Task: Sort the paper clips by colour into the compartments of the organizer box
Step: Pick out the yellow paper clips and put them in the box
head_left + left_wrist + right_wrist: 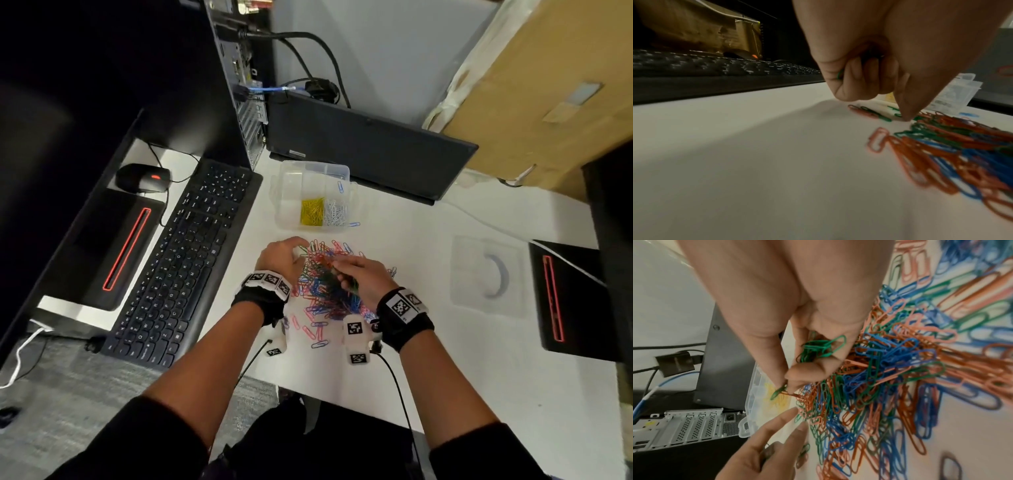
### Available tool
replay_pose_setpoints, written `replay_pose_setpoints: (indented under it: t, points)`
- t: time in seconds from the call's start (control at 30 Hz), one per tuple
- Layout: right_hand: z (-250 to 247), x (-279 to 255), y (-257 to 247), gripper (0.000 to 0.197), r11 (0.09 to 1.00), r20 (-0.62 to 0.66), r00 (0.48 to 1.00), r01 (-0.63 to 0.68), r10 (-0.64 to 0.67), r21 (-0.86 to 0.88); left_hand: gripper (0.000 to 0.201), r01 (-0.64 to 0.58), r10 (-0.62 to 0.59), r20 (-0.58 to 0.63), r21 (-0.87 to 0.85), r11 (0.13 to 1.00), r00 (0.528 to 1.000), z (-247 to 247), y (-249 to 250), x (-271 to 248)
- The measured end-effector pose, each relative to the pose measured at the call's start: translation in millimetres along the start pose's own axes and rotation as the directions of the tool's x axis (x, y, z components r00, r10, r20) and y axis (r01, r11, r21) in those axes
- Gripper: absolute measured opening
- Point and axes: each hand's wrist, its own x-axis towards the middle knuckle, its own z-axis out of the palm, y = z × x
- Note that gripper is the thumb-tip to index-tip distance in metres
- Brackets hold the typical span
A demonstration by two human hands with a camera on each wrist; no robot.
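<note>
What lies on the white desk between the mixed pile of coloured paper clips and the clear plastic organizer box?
Mostly bare white desk, in the head view; one blue paper clip lies beside the box.

Loose heap of red, blue, green and pink paper clips (322,284) spread flat on the white desk, directly beneath and between both grips. Small bunch of green clips (818,348) tucked in the curled right palm; one more green clip (778,391) pinched at the fingertips just past it, tilted, snagged on a red one. Clear organizer box (315,195) beyond the grips, lid off, holding yellow clips (312,211) and white clips (335,213) in adjoining near compartments.
</note>
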Motion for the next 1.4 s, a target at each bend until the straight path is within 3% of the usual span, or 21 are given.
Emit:
replay_pose_setpoints:
  t: [0.17, 0.43, 0.6, 0.77, 1.0, 1.07, 1.17, 1.33, 1.4]
  points:
    - [-4.2, -5.6, -1.3, 0.016, 0.998, 0.033, 0.999, -0.039, 0.037, 0.043, 0.008, 0.016, -0.016, -0.002, -0.020, 1.000, 1.000, -1.4, -1.9, 2.4]
    - [-2.4, -13.9, -3.9, 0.015, 0.975, 0.082, 0.991, -0.116, 0.102, 0.191, 0.009, 0.020, -0.021, 0.032, 0.034, 0.999, 0.999, 2.4, -11.5, 1.5]
    - [-7.2, -14.7, -4.8, 0.033, 0.926, 0.090, 0.981, -0.190, 0.170, 0.326, 0.016, -0.019, 0.018, 0.049, 0.021, 1.000, 0.999, 0.9, -15.0, -4.3]
    - [-4.4, -12.4, -9.0, 0.021, 0.994, 0.019, 0.995, -0.098, 0.098, 0.044, 0.022, 0.095, -0.090, 0.039, -0.154, 0.984, 0.995, -2.2, -13.7, -7.2]
    - [8.7, -9.4, -19.4, 0.018, 0.970, 0.077, 0.997, 0.001, 0.018, -0.243, 0.028, 0.141, -0.161, -0.044, -0.303, 0.943, 0.986, -10.4, -22.9, -11.3]
    - [17.6, -0.4, -20.3, 0.020, 0.873, 0.072, 0.993, 0.113, -0.090, -0.474, 0.032, 0.172, -0.199, -0.048, -0.331, 0.928, 0.979, -12.5, -27.8, -13.7]
    - [35.8, 10.7, -23.1, 0.018, 0.578, 0.184, 0.940, 0.323, -0.287, -0.750, 0.035, 0.251, -0.286, -0.045, -0.368, 0.895, 0.957, -14.8, -32.9, -18.2]
    - [53.2, 20.2, -23.5, 0.021, 0.189, 0.306, 0.910, 0.365, -0.281, -0.912, 0.034, 0.310, -0.337, -0.006, -0.373, 0.874, 0.942, -18.2, -28.5, -18.0]
    - [52.9, 21.5, -24.1, 0.014, 0.108, 0.317, 0.905, 0.358, -0.283, -0.927, 0.028, 0.321, -0.344, -0.026, -0.297, 0.899, 0.939, -16.8, -25.9, -17.3]
